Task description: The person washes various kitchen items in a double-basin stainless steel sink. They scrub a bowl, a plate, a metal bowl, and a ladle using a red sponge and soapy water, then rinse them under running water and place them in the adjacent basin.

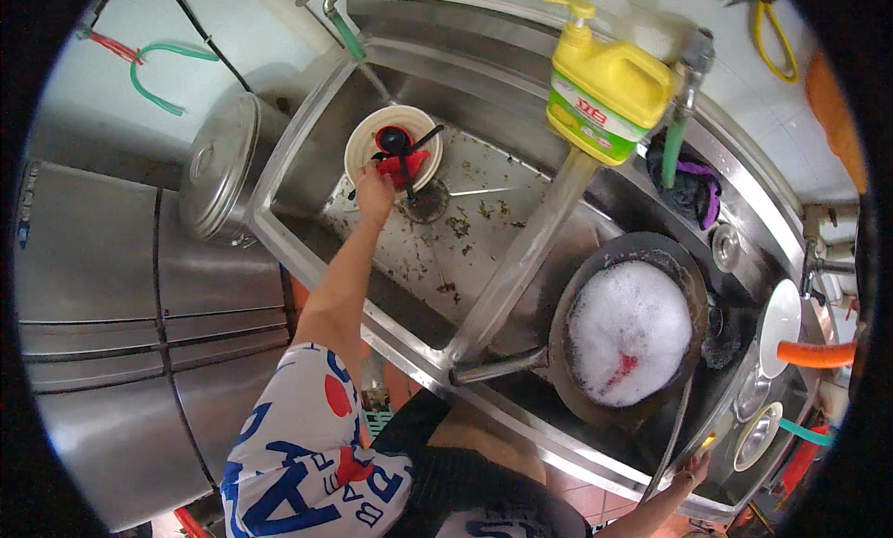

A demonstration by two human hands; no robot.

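My left hand reaches into a cream-coloured round bowl in the left sink basin. Its fingers are over the near rim beside a red spoon; whether they grip it is hidden. Black spoons lie in the same bowl. My right hand is low at the right, by the sink's front edge at the wall between two basins. A small yellow thing shows at its fingertips, and its grip is unclear. Between the hands, a wok full of white suds sits in the middle basin, something red showing through the foam.
A yellow detergent jug stands on the divider. Food scraps litter the left basin floor. A long thin metal handle leans over the front edge. Bowls and an orange hose are at the right. A lidded steel pot stands left.
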